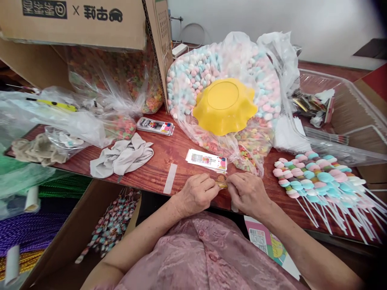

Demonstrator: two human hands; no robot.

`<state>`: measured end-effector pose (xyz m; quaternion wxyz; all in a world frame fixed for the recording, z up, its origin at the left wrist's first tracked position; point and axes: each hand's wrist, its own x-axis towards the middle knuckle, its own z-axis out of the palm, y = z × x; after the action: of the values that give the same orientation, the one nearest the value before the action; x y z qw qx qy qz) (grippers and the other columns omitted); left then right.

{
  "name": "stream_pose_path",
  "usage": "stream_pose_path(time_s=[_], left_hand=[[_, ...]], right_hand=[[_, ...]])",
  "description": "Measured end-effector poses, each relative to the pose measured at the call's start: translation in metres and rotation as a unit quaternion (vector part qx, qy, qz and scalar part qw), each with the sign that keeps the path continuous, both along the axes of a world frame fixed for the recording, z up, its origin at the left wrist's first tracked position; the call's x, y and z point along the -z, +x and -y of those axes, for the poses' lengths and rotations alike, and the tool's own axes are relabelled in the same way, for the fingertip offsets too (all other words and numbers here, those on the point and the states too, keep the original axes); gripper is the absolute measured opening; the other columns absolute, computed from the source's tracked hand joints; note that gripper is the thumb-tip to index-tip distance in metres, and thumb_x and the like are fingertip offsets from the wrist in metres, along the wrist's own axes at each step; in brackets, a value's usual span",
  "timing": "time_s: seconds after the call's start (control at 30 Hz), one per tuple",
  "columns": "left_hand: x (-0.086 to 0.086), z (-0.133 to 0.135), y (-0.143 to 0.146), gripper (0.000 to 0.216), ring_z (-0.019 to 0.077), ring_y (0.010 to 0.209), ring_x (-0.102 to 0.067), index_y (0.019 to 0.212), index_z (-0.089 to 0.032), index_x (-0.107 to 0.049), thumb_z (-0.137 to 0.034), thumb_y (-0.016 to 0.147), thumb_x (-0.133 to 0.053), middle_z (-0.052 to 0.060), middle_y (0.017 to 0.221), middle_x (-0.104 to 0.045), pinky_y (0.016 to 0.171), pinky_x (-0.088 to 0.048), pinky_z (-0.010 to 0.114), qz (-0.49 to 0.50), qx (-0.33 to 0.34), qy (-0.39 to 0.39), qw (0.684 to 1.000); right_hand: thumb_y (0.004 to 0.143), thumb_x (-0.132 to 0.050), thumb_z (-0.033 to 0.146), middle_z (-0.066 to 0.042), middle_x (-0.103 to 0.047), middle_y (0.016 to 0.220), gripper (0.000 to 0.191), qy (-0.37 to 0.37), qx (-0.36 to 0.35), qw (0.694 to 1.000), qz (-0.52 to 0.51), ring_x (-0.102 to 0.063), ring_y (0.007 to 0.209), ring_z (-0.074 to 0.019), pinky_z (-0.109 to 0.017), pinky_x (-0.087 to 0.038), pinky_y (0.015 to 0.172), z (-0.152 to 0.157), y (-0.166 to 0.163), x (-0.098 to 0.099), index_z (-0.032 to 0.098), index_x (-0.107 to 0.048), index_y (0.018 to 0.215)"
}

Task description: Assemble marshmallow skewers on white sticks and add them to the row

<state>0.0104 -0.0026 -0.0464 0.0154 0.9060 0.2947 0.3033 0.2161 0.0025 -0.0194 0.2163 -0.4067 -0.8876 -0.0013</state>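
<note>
Near the table's front edge, my left hand (199, 193) and my right hand (246, 191) are close together, fingers closed on a small shiny gold piece (222, 182) between them. What kind of thing it is cannot be made out, as the fingers cover its ends. Just beyond the hands lies a stack of printed white cards (206, 159). A strip of whitish tape (171, 178) is on the table to the left of my left hand. To the right, many candy skewers (320, 179) in pink, blue and white lie in a pile, their white sticks pointing toward me.
A yellow scalloped bowl (225, 106) sits upside down on a bag of marshmallows (193, 74). Grey cloth (122, 156) and another card stack (155, 126) lie left, below a large cardboard box (72, 20). A clear plastic bin (347, 86) stands right. Finished-looking skewers (111, 221) fill a box below.
</note>
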Motion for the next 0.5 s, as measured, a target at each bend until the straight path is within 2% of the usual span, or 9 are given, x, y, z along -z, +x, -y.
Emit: stream_pose_path(time_s=[0.07, 0.13, 0.2, 0.27, 0.33, 0.37, 0.43, 0.5], left_hand=[[0.002, 0.002, 0.0, 0.029, 0.0156, 0.069, -0.052, 0.073, -0.015, -0.06, -0.008, 0.092, -0.04, 0.005, 0.071, -0.059, 0.063, -0.043, 0.029, -0.004, 0.007, -0.007, 1.0], [0.004, 0.004, 0.0, 0.029, 0.0159, 0.071, -0.052, 0.073, -0.015, -0.06, -0.009, 0.093, -0.04, 0.005, 0.072, -0.059, 0.063, -0.043, 0.029, -0.002, 0.011, -0.01, 1.0], [0.006, 0.006, 0.001, 0.028, 0.0163, 0.073, -0.053, 0.075, -0.015, -0.061, -0.01, 0.093, -0.04, 0.005, 0.074, -0.06, 0.065, -0.045, 0.029, 0.0, 0.016, -0.007, 1.0], [0.008, 0.008, 0.003, 0.028, 0.0162, 0.074, -0.054, 0.077, -0.014, -0.062, -0.01, 0.093, -0.04, 0.005, 0.075, -0.06, 0.066, -0.046, 0.029, -0.001, 0.026, -0.005, 1.0], [0.009, 0.011, 0.005, 0.028, 0.0159, 0.073, -0.055, 0.074, -0.015, -0.062, -0.011, 0.093, -0.041, 0.005, 0.074, -0.06, 0.067, -0.047, 0.029, 0.008, 0.037, -0.015, 0.999], [0.009, 0.012, 0.007, 0.026, 0.0158, 0.074, -0.055, 0.074, -0.015, -0.062, -0.014, 0.094, -0.044, 0.005, 0.075, -0.061, 0.067, -0.048, 0.029, 0.024, 0.043, -0.026, 0.998], [0.006, 0.013, 0.008, 0.019, 0.0168, 0.077, -0.057, 0.081, -0.014, -0.064, -0.024, 0.093, -0.053, 0.007, 0.082, -0.064, 0.071, -0.051, 0.031, 0.082, 0.048, -0.051, 0.994], [0.001, 0.01, 0.007, 0.022, 0.0205, 0.089, -0.059, 0.099, -0.013, -0.065, -0.033, 0.09, -0.062, 0.011, 0.096, -0.067, 0.08, -0.053, 0.037, 0.148, 0.024, -0.069, 0.986]], right_hand=[[0.084, -0.047, 0.012, -0.001, -0.058, 0.06, 0.019, -0.053, 0.059, 0.994, -0.074, -0.053, 0.056, -0.0136, -0.027, -0.035, 0.058, 0.001, 0.002, 0.006, 0.017, -0.057, 0.069], [0.085, -0.05, 0.016, 0.001, -0.056, 0.057, 0.019, -0.138, 0.122, 0.97, -0.156, -0.05, 0.051, -0.0116, -0.025, -0.036, 0.053, 0.002, 0.004, 0.012, 0.018, -0.058, 0.068], [0.085, -0.053, 0.022, 0.002, -0.055, 0.055, 0.019, -0.222, 0.178, 0.927, -0.244, -0.048, 0.049, -0.0109, -0.024, -0.036, 0.05, 0.005, 0.005, 0.017, 0.019, -0.058, 0.067], [0.085, -0.054, 0.027, 0.003, -0.054, 0.055, 0.021, -0.268, 0.214, 0.88, -0.33, -0.048, 0.049, -0.0111, -0.023, -0.038, 0.048, 0.011, 0.004, 0.02, 0.02, -0.057, 0.066], [0.086, -0.055, 0.029, 0.003, -0.054, 0.056, 0.022, -0.268, 0.229, 0.85, -0.392, -0.049, 0.051, -0.0117, -0.023, -0.04, 0.048, 0.018, 0.002, 0.022, 0.02, -0.056, 0.066], [0.087, -0.056, 0.029, 0.003, -0.055, 0.057, 0.021, -0.254, 0.23, 0.845, -0.411, -0.05, 0.052, -0.0121, -0.024, -0.04, 0.049, 0.023, 0.0, 0.022, 0.021, -0.056, 0.067], [0.088, -0.056, 0.028, 0.002, -0.056, 0.059, 0.019, -0.213, 0.226, 0.85, -0.426, -0.053, 0.055, -0.0134, -0.025, -0.042, 0.05, 0.032, -0.002, 0.02, 0.021, -0.058, 0.07], [0.09, -0.055, 0.025, 0.0, -0.059, 0.062, 0.017, -0.17, 0.208, 0.869, -0.416, -0.055, 0.059, -0.0148, -0.026, -0.043, 0.052, 0.04, -0.002, 0.015, 0.022, -0.06, 0.074]])
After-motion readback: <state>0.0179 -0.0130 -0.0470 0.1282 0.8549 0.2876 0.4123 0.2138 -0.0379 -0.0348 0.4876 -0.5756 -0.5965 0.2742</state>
